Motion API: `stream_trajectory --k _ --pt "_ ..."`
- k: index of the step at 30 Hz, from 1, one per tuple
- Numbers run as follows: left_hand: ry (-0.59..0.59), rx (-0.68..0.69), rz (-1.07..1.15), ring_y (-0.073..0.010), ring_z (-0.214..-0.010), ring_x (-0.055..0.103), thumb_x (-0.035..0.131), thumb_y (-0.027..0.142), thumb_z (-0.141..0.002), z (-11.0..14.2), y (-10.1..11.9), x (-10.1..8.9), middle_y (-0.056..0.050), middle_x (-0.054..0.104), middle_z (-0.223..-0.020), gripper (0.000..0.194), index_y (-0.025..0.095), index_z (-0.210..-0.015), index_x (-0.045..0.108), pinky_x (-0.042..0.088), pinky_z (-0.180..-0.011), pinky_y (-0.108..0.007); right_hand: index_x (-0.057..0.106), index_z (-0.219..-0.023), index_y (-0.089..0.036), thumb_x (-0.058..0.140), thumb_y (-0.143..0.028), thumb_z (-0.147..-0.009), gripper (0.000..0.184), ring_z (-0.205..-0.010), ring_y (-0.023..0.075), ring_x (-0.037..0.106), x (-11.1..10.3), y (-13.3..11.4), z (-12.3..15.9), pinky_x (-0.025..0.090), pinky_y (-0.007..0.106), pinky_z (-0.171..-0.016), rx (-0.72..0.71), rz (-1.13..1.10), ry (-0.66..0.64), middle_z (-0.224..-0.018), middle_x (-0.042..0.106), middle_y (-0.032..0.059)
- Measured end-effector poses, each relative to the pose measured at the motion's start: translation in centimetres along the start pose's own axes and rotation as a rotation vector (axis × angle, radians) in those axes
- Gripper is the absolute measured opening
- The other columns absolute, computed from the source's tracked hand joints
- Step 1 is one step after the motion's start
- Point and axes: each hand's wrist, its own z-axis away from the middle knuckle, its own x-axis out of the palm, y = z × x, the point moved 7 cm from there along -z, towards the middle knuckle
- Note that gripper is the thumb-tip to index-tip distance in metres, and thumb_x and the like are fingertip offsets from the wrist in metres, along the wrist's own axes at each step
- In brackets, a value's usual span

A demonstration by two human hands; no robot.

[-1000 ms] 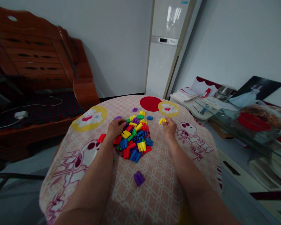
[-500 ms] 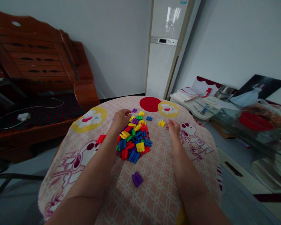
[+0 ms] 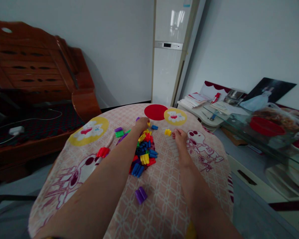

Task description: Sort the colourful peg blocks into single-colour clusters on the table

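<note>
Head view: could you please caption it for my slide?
Left hand reaches across a pile of blocks; right hand rests beside a yellow block.

A home: carved wooden sofa (image 3: 40,76), standing air conditioner (image 3: 168,53), cartoon-print tablecloth (image 3: 164,186).

Compared with a second ago, our left hand (image 3: 141,123) reaches past the block pile (image 3: 144,151) to its far edge; our right hand (image 3: 179,136) has released the yellow block (image 3: 167,132), now resting on the tablecloth (image 3: 164,186).
</note>
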Motion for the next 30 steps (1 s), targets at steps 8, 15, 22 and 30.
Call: stream_trajectory --k 8,15,22,30 --pt "0.045 0.017 0.058 -0.0232 -0.098 0.069 0.068 0.013 -0.071 0.9 -0.2 -0.8 -0.007 0.076 -0.096 0.023 0.021 -0.091 0.075 0.053 -0.086 -0.028 0.068 -0.075 -0.017 0.052 -0.046 -0.077 0.034 -0.056 0.0161 0.061 0.0 -0.3 0.2 0.051 0.028 -0.057 -0.037 0.028 -0.018 -0.065 0.068 0.0033" --pt "0.133 0.029 0.144 -0.0184 -0.084 0.067 0.061 0.007 -0.067 2.4 0.0 -2.5 -0.005 0.074 -0.091 0.032 0.019 -0.096 0.07 0.051 -0.075 -0.026 0.071 -0.081 -0.015 0.052 -0.047 -0.075 0.038 -0.054 0.0177 0.061 0.3 0.5 -0.3 0.052 0.03 -0.056 0.015 0.034 -0.007 -0.062 0.067 0.0029" --pt "0.232 0.085 0.291 -0.017 -0.078 0.065 0.06 0.007 -0.071 4.3 2.3 -4.2 -0.004 0.071 -0.087 0.031 0.018 -0.099 0.066 0.049 -0.074 -0.027 0.075 -0.095 -0.013 0.059 -0.047 -0.073 0.044 -0.076 0.0222 0.069 -0.2 -2.0 -0.2 0.056 0.032 -0.064 -0.078 0.046 0.037 -0.085 0.075 0.0092" --pt "0.405 0.209 0.711 -0.015 -0.077 0.064 0.065 0.012 -0.073 8.8 7.0 -4.5 -0.002 0.068 -0.084 0.024 0.017 -0.096 0.061 0.053 -0.074 -0.027 0.075 -0.1 -0.016 0.067 -0.055 -0.077 0.046 -0.062 0.017 0.068 4.1 -7.8 3.3 0.053 0.025 -0.05 -0.18 -0.156 -0.366 -0.076 0.073 0.004"
